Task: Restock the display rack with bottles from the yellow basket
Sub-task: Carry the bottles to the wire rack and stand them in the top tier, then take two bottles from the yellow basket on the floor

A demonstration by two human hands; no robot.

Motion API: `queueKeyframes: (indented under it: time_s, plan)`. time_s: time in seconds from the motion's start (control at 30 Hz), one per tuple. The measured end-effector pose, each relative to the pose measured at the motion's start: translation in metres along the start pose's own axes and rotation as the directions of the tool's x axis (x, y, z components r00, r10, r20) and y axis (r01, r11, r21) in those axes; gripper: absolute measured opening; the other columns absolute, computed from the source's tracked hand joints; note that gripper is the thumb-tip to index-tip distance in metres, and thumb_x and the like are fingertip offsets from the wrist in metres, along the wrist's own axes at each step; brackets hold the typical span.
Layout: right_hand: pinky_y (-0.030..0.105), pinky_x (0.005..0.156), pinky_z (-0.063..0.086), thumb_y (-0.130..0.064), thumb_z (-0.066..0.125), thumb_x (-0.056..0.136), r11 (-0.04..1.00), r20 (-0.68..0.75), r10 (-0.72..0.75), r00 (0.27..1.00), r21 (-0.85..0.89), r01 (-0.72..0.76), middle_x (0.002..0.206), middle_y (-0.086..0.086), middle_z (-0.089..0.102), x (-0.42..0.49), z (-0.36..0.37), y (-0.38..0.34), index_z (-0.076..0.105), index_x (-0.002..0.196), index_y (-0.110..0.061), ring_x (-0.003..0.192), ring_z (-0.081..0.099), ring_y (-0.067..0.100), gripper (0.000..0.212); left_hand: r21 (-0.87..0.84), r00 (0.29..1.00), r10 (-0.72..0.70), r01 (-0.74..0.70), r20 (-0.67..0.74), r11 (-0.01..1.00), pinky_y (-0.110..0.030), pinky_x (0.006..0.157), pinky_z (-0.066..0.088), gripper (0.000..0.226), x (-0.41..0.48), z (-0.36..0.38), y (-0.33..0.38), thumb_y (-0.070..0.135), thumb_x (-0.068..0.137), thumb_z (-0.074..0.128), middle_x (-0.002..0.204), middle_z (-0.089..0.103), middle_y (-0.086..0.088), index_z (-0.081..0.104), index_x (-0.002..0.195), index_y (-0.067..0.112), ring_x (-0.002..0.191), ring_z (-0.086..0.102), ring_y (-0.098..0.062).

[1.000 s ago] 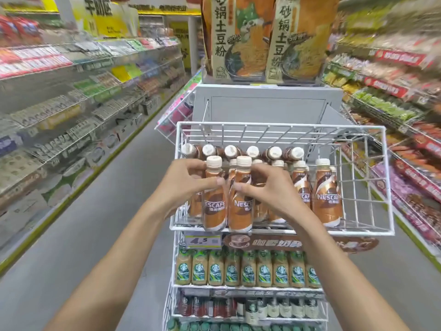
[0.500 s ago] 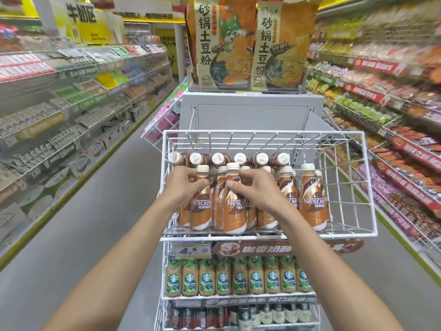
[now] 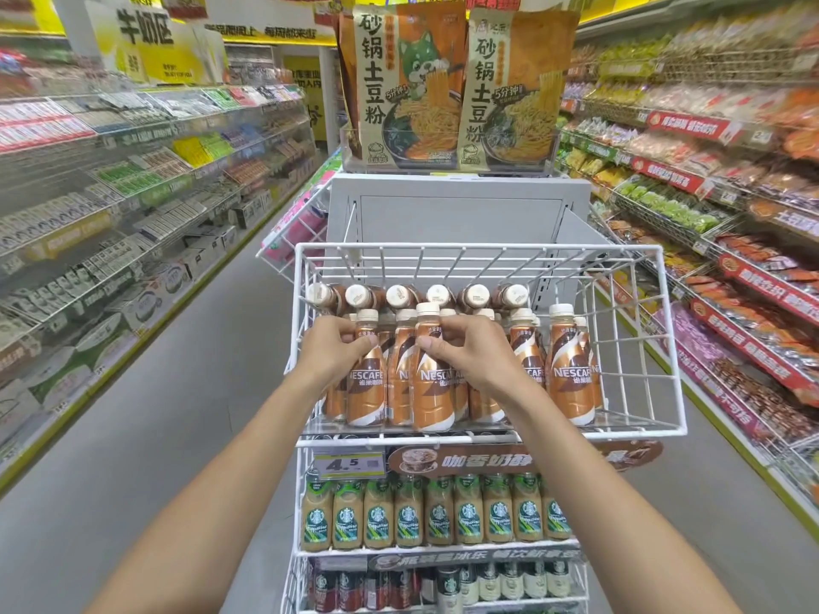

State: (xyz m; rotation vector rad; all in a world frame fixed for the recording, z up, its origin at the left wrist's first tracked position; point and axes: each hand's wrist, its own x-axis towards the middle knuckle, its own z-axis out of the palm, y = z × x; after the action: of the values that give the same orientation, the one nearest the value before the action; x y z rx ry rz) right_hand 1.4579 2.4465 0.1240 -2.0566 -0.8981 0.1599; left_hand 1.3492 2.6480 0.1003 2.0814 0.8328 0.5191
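Reaching into the top tier of the white wire rack [image 3: 673, 347], both hands work the front row of brown coffee bottles. The left hand [image 3: 330, 350] has thumb and fingers pinching the neck of one bottle [image 3: 365, 383]; the right hand [image 3: 469, 352] pinches the neck of the next bottle [image 3: 432, 392], probably to stand them upright, labels forward. More bottles lie on their sides at the back [image 3: 401, 296], likely to use spare depth. The right part of the tier has bare room. No yellow basket is in view.

side shelves [image 3: 133, 179] blurred, unreadable
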Motion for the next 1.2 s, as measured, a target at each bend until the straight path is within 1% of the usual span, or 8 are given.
queueKeyframes:
  time_s: [0.1, 0.27, 0.33, 0.43, 0.6, 0.83, 1.03, 1.2]
  plan:
    - [0.036, 0.099, 0.058, -0.051, 0.082, 0.086, 1.0, -0.035, 0.027, 0.999, -0.004, -0.027, 0.118, -0.002, 0.075, -0.003, -0.001, -0.002, 0.07, 0.131, -0.007, 0.107, 0.07, 0.013, 0.064, 0.021, 0.999, 0.038, -0.037, -0.037, 0.999, -0.031, 0.069, 0.045, 0.044, -0.004, 0.001, 0.002, 0.036, 0.089, 0.081, 0.072, 0.055, 0.006, 0.045, 0.064, 0.035, 0.071, 0.053, -0.015]
    - [0.039, 0.104, 0.058, -0.051, 0.079, 0.089, 0.996, -0.078, -0.023, 0.997, -0.087, 0.016, 0.121, 0.001, 0.075, -0.011, -0.008, -0.015, 0.062, 0.143, -0.008, 0.11, 0.07, 0.014, 0.071, 0.22, 0.987, 0.135, -0.113, -0.087, 0.969, -0.037, 0.069, 0.049, 0.038, -0.027, -0.002, 0.018, 0.032, 0.096, 0.069, 0.072, 0.068, -0.02, 0.062, 0.073, 0.004, 0.076, 0.066, -0.033]
    - [0.042, 0.102, 0.059, -0.051, 0.07, 0.096, 0.986, -0.107, -0.085, 0.991, -0.153, 0.068, 0.116, 0.004, 0.076, -0.018, -0.015, -0.02, 0.061, 0.143, -0.009, 0.106, 0.071, 0.017, 0.064, 0.33, 0.972, 0.222, -0.185, -0.078, 0.926, -0.039, 0.066, 0.046, 0.037, -0.044, -0.006, 0.028, 0.033, 0.099, 0.065, 0.071, 0.064, -0.015, 0.064, 0.079, 0.001, 0.075, 0.063, -0.033]
    - [0.044, 0.101, 0.057, -0.051, 0.054, 0.104, 0.923, -0.096, -0.189, 0.977, -0.357, 0.143, 0.123, 0.006, 0.072, -0.036, -0.028, -0.018, 0.061, 0.141, -0.011, 0.114, 0.068, 0.022, 0.055, 0.572, 0.93, 0.361, -0.335, 0.072, 0.749, -0.038, 0.073, 0.05, 0.035, -0.079, -0.013, 0.04, 0.042, 0.101, 0.058, 0.09, 0.059, -0.002, 0.06, 0.087, 0.011, 0.084, 0.059, -0.022]
    - [0.048, 0.113, 0.049, -0.047, 0.043, 0.108, 0.764, 0.163, -0.223, 0.961, -0.584, 0.276, 0.144, 0.013, 0.059, -0.073, -0.042, 0.001, 0.053, 0.147, -0.015, 0.139, 0.052, 0.031, 0.052, 0.769, 0.859, 0.376, -0.49, 0.347, 0.411, -0.039, 0.078, 0.055, 0.045, -0.139, -0.011, 0.051, 0.055, 0.101, 0.052, 0.105, 0.067, -0.006, 0.065, 0.114, 0.014, 0.101, 0.066, -0.027]
    - [0.054, 0.127, 0.03, -0.052, 0.04, 0.108, 0.728, 0.153, -0.158, 0.976, -0.65, 0.219, 0.167, 0.013, 0.035, -0.168, -0.093, 0.02, 0.038, 0.159, -0.021, 0.158, 0.028, 0.031, 0.06, 0.708, 0.766, 0.449, -0.622, 0.46, 0.335, -0.042, 0.097, 0.054, 0.058, -0.21, 0.028, 0.094, 0.06, 0.101, 0.046, 0.116, 0.067, -0.003, 0.059, 0.135, 0.015, 0.11, 0.062, -0.024]
    - [0.047, 0.12, 0.036, -0.048, 0.045, 0.106, 0.712, -0.063, 0.051, 0.997, -0.697, -0.081, 0.158, 0.013, 0.045, -0.3, -0.171, 0.074, 0.045, 0.154, -0.019, 0.149, 0.037, 0.034, 0.056, 0.535, 0.581, 0.61, -0.795, 0.538, 0.286, -0.045, 0.108, 0.045, 0.064, -0.291, 0.112, 0.132, 0.063, 0.1, 0.043, 0.132, 0.063, -0.005, 0.054, 0.14, 0.015, 0.126, 0.057, -0.028]
    - [0.043, 0.122, 0.031, -0.047, 0.048, 0.107, 0.583, -0.179, 0.334, 0.925, -0.732, -0.352, 0.161, 0.016, 0.041, -0.457, -0.241, 0.137, 0.042, 0.157, -0.017, 0.15, 0.035, 0.033, 0.059, 0.325, 0.365, 0.653, -0.927, 0.663, 0.188, -0.041, 0.115, 0.036, 0.07, -0.4, 0.225, 0.161, 0.069, 0.098, 0.04, 0.146, 0.052, -0.002, 0.043, 0.148, 0.02, 0.139, 0.047, -0.026]
